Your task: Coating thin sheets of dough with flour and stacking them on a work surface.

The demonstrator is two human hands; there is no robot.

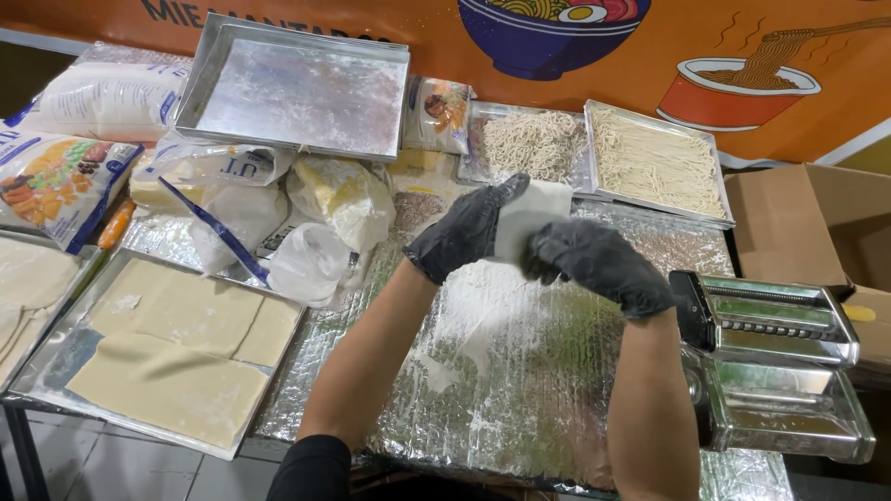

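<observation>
I have the thin, pale, floppy dough sheet (527, 215) pinched between my black-gloved left hand (464, 232) and right hand (594, 263), both closed on its edges; it looks light, soft and easily torn.

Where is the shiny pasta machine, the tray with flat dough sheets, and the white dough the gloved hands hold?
Shiny metal pasta machine (775, 357), head view, top rollers.
Metal tray of flat dough sheets (51, 371), head view, bare corner.
White dough piece (529, 215), head view, middle.

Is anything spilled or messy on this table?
Yes: white flour is scattered across the foil-covered table below the left hand and right hand, which hold a pale dough sheet. Nothing looks damaged.
</observation>
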